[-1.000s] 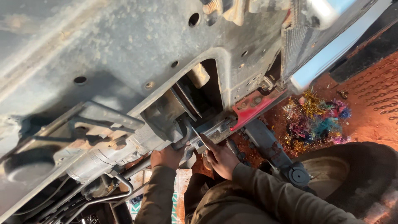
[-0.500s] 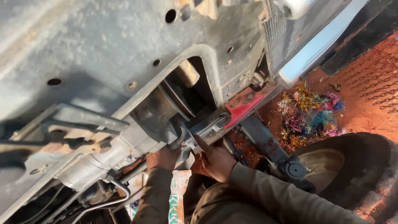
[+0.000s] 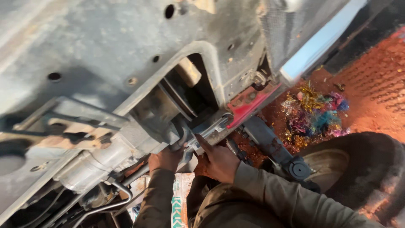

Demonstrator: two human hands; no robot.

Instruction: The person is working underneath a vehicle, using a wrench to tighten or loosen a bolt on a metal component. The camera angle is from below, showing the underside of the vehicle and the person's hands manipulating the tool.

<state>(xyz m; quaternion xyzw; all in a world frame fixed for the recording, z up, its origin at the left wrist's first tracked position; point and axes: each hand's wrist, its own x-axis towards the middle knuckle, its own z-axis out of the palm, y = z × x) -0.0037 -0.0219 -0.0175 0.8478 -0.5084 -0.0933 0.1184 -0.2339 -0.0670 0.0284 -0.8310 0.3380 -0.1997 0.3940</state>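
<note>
- Nearest to us, our left hand (image 3: 165, 159) is closed around the lower end of a curved metal bar (image 3: 182, 139), knuckles up, sleeve running down out of view.
- Just beside it, our right hand (image 3: 219, 162) lies half open, fingers (image 3: 201, 142) stretched against a bright flat metal bracket (image 3: 211, 128); we cannot tell whether it grips or only presses.
- We judge the bar to be steel: stiff, fairly heavy for its size, likely greasy. The low end, away from the crowded top, looks like the safest hold.
- The bracket sits under the car's underside (image 3: 97, 50), touching the grey housing (image 3: 156, 109) that the bar curves around. It looks rigid and sharp-edged, so the flat faces seem best for the fingers.
- Above, a dark opening (image 3: 192, 90) in the floor panel holds a pale block (image 3: 188, 71) and some plates; what lies deeper is hidden.
- A red strip (image 3: 249, 103) runs from the bracket to the sill.
- Farther right, a black jack (image 3: 274, 145) stands near a tyre (image 3: 358, 169).
- Farthest, coloured tinsel (image 3: 314, 112) lies on the red ground (image 3: 375, 88).
</note>
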